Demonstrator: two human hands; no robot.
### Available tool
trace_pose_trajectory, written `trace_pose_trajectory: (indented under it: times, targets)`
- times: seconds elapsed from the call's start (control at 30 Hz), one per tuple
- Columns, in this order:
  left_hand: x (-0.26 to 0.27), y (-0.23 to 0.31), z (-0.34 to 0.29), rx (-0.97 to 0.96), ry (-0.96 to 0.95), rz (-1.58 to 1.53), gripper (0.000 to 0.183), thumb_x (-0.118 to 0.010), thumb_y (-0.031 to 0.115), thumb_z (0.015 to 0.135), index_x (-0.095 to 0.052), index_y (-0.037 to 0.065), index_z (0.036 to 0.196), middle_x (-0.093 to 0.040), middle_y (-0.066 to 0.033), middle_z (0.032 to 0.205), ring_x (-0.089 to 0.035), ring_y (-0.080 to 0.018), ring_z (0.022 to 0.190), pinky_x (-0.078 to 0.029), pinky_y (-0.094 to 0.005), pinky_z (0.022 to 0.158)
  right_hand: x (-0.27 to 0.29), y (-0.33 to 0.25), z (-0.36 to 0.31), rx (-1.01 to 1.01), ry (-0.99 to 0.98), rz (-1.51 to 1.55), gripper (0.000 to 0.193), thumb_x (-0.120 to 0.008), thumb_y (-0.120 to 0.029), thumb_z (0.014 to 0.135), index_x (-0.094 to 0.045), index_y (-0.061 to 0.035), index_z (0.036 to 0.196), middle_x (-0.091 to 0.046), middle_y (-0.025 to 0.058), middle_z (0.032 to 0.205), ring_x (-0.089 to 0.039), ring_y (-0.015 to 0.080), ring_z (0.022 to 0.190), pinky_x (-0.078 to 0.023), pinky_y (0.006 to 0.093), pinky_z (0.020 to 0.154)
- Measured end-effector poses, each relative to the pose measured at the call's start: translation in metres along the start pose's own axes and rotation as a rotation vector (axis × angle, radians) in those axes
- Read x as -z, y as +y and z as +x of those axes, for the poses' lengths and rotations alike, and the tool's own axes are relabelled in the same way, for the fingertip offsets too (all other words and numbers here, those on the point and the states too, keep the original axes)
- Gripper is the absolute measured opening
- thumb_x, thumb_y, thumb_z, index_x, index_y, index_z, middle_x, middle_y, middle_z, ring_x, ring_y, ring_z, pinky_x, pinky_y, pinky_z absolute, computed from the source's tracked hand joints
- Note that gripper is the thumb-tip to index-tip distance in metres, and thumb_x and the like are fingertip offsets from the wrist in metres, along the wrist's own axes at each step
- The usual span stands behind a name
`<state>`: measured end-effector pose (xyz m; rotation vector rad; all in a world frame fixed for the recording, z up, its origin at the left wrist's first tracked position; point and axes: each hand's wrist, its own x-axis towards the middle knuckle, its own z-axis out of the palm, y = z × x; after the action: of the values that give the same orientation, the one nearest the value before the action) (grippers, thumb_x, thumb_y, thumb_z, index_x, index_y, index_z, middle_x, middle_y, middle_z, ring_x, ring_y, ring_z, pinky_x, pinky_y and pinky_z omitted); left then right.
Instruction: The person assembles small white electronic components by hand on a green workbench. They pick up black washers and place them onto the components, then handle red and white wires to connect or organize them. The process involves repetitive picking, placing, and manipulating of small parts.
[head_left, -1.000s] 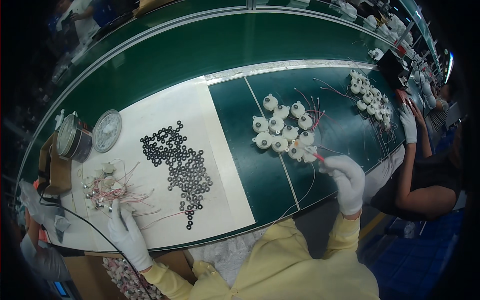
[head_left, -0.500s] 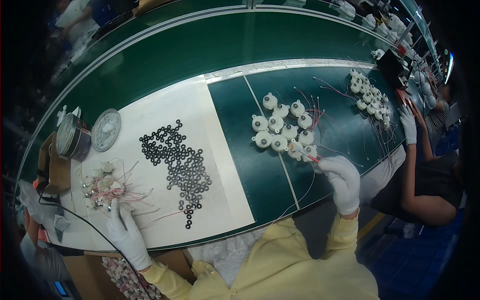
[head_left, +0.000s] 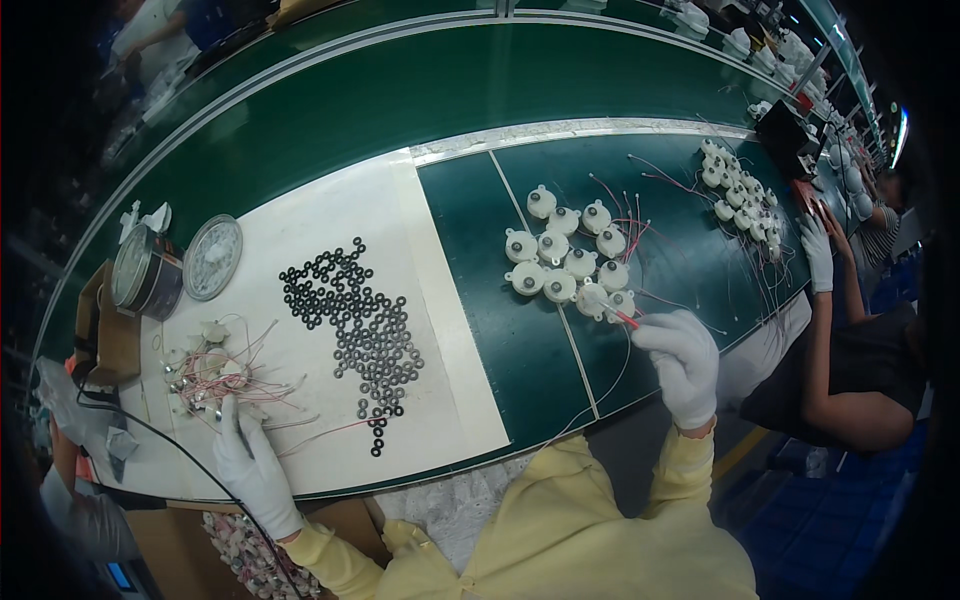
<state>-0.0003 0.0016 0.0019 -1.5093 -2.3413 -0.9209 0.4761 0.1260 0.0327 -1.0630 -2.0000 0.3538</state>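
- Currently, the right hand point(head_left: 680, 365), in a white glove right of the frame's centre, has its fingers closed around a slim red-handled tool point(head_left: 626, 319).
- The tool slants up and left, its pale end over the lower right part of a cluster of round white housings point(head_left: 553, 250); whether that end touches one, I cannot tell.
- These housings lie close together on the green tabletop point(head_left: 480, 260), just right of the frame's centre, most showing a dark round middle, with thin red and pale wires trailing to the right.
- The left hand point(head_left: 252, 465), also white-gloved, is at the lower left of the frame, its fingertips at the lower edge of a heap of white parts with pink-red wires point(head_left: 215, 375); whether they pinch anything is unclear.
- Between the two hands, small black rings point(head_left: 375, 342) spread in an irregular patch on a white sheet point(head_left: 445, 370).
- At the left of the frame, an open tin point(head_left: 150, 278) stands between a round lid point(head_left: 213, 260) holding whitish stuff and a brown cardboard box point(head_left: 120, 340).
- Toward the upper right lies a second group of white housings point(head_left: 740, 195), near a co-worker's gloved hand point(head_left: 817, 250).
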Motion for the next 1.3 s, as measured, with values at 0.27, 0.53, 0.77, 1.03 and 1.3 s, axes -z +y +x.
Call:
trace_pose_trajectory:
  times: [0.27, 0.53, 0.77, 1.03, 1.3]
  targets:
    - [0.0, -0.002, 0.0, 0.0, -0.002, 0.021, 0.038, -0.059, 0.008, 0.103, -0.063, 0.004, 0.14, -0.07, -0.0185, 0.108, -0.062, -0.035, 0.095, -0.049, -0.045, 0.088, -0.003, 0.003, 0.002, 0.02, 0.027, -0.051, 0.036, -0.054, 0.006, 0.073, -0.074, -0.0072, 0.1, -0.074, 0.0113, 0.098, -0.064, 0.0262, 0.076, -0.051, 0.0369, 0.076]
    - [0.001, 0.001, 0.0, 0.002, -0.002, 0.022, 0.037, -0.059, 0.009, 0.103, -0.063, 0.004, 0.14, -0.07, -0.0178, 0.106, -0.062, -0.0346, 0.095, -0.049, -0.0448, 0.087, -0.003, 0.006, 0.004, 0.026, 0.082, -0.1, 0.036, -0.055, 0.009, 0.073, -0.073, -0.0053, 0.101, -0.074, 0.0111, 0.095, -0.065, 0.0245, 0.075, -0.051, 0.0356, 0.074]
    - [0.0, 0.0, 0.0, -0.005, 0.006, 0.036, 0.036, -0.059, 0.009, 0.103, -0.064, 0.004, 0.139, -0.069, -0.0174, 0.104, -0.062, -0.0346, 0.094, -0.049, -0.0445, 0.087, 0.004, -0.007, 0.01, -0.147, 0.148, 0.154, 0.034, -0.055, 0.012, 0.078, -0.076, 0.0014, 0.104, -0.075, 0.0121, 0.085, -0.071, 0.0206, 0.074, -0.054, 0.0294, 0.066]
    - [-0.001, 0.0, 0.0, -0.01, 0.018, 0.02, 0.035, -0.059, 0.01, 0.104, -0.064, 0.004, 0.138, -0.069, -0.0176, 0.105, -0.062, -0.0344, 0.094, -0.049, -0.0448, 0.086, 0.004, -0.026, 0.024, -0.629, 0.305, 0.402, 0.028, -0.051, -0.001, 0.09, -0.075, 0.0107, 0.098, -0.073, 0.0142, 0.072, -0.067, 0.0145, 0.056, -0.048, 0.0217, 0.052]
    - [-0.001, 0.002, 0.0, -0.004, 0.021, 0.009, 0.036, -0.06, 0.008, 0.103, -0.065, 0.005, 0.138, -0.068, -0.0166, 0.099, -0.061, -0.0333, 0.09, -0.049, -0.0449, 0.083, 0.005, -0.031, 0.036, -0.673, 0.254, 0.388, 0.026, -0.05, 0.003, 0.094, -0.075, 0.0087, 0.1, -0.072, 0.0113, 0.074, -0.066, 0.0112, 0.058, -0.052, 0.0225, 0.051]
